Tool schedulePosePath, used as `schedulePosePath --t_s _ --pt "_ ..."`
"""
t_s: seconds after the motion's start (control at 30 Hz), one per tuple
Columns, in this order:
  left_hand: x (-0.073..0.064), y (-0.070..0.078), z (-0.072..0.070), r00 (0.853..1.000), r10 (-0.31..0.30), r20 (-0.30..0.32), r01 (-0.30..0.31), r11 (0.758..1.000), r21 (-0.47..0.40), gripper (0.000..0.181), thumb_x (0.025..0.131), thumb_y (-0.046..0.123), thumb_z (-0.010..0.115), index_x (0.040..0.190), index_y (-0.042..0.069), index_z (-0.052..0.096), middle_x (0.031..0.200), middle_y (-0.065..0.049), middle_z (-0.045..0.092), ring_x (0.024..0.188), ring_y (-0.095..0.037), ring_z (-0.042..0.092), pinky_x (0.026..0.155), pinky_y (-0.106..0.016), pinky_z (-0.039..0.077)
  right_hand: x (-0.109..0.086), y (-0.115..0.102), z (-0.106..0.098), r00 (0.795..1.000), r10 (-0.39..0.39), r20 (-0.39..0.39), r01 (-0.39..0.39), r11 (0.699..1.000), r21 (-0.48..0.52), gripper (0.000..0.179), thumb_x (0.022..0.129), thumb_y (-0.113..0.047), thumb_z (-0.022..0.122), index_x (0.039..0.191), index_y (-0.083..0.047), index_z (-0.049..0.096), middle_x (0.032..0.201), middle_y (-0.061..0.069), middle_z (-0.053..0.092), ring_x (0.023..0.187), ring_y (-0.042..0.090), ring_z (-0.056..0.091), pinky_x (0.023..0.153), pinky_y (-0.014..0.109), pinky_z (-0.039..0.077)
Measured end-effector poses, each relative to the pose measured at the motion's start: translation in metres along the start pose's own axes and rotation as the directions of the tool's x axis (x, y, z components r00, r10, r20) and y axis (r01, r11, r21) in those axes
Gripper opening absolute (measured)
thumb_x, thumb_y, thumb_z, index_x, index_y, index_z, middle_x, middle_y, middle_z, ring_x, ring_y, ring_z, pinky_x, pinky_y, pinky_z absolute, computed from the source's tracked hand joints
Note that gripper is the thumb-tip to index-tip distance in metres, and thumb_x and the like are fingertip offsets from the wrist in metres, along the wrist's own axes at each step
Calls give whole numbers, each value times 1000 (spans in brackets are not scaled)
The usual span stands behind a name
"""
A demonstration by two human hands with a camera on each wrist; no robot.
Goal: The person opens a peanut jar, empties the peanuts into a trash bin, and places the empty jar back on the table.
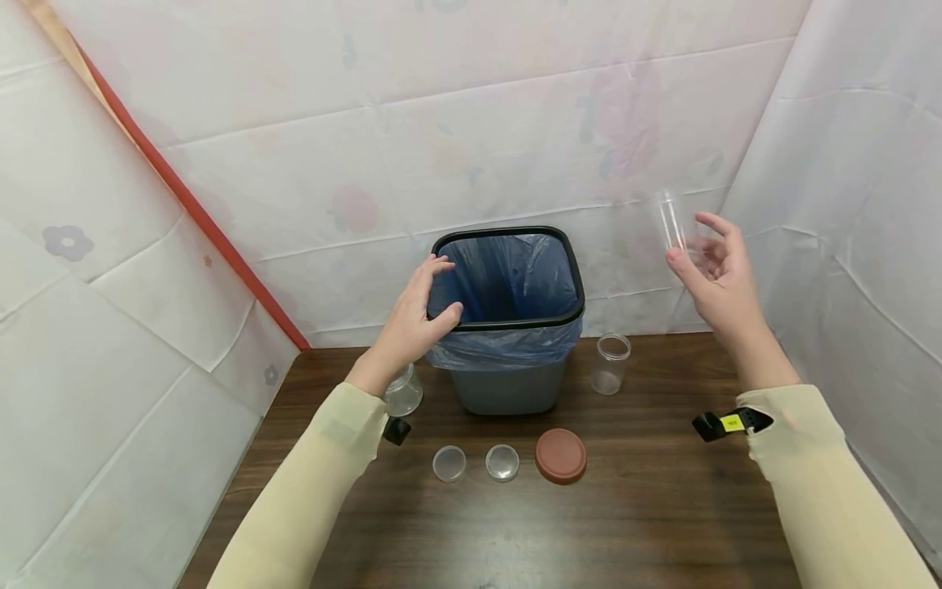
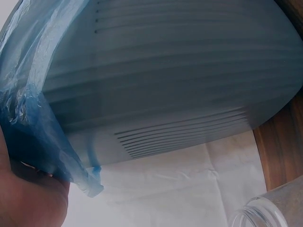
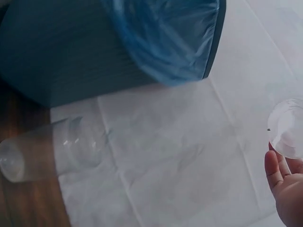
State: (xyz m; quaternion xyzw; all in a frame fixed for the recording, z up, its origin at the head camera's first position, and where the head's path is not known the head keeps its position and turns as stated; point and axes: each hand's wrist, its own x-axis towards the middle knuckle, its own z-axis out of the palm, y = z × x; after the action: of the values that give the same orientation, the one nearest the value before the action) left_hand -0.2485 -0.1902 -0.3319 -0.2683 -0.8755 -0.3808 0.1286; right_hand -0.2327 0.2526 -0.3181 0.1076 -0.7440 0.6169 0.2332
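Observation:
My raised right hand (image 1: pixel 717 274) holds a clear cylindrical jar (image 1: pixel 670 221) between thumb and fingers, to the right of the bin and above it. In the right wrist view the jar's round end (image 3: pixel 286 127) shows beyond the fingertips. My left hand (image 1: pixel 412 319) rests at the left rim of a grey trash bin (image 1: pixel 508 393), its fingers and thumb spread apart over the edge. A blue plastic liner (image 1: pixel 508 348) folds over the black rim. In the left wrist view the base of the left thumb (image 2: pixel 35 198) lies against the liner, fingers hidden.
A clear open jar (image 1: pixel 611 364) stands right of the bin; another jar (image 1: pixel 405 394) stands left, partly behind my forearm. Two clear lids (image 1: pixel 449 464) and a reddish-brown lid (image 1: pixel 561 456) lie in front on the wooden table (image 1: pixel 500 540). White sheeting (image 1: pixel 309 180) walls the back and sides.

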Motion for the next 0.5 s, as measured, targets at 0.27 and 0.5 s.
schedulePosePath --t_s 0.27,0.5 --pt "0 1 1 1000 -1 1 1 1000 -10 74 103 48 58 165 13 38 179 -14 25 169 -22 10 129 -70 19 -19 30 -19 999 23 -41 -25 998 -57 82 102 -10 76 170 -19 29 133 -5 53 114 5 60 95 10 48" --pt "1 0 1 1000 2 -7 -2 1000 -16 76 102 48 58 164 9 38 179 -14 25 169 -23 11 128 -70 19 -35 63 -30 999 50 -8 -51 984 -174 88 102 -9 76 171 -8 21 132 -8 46 110 0 59 92 5 48"
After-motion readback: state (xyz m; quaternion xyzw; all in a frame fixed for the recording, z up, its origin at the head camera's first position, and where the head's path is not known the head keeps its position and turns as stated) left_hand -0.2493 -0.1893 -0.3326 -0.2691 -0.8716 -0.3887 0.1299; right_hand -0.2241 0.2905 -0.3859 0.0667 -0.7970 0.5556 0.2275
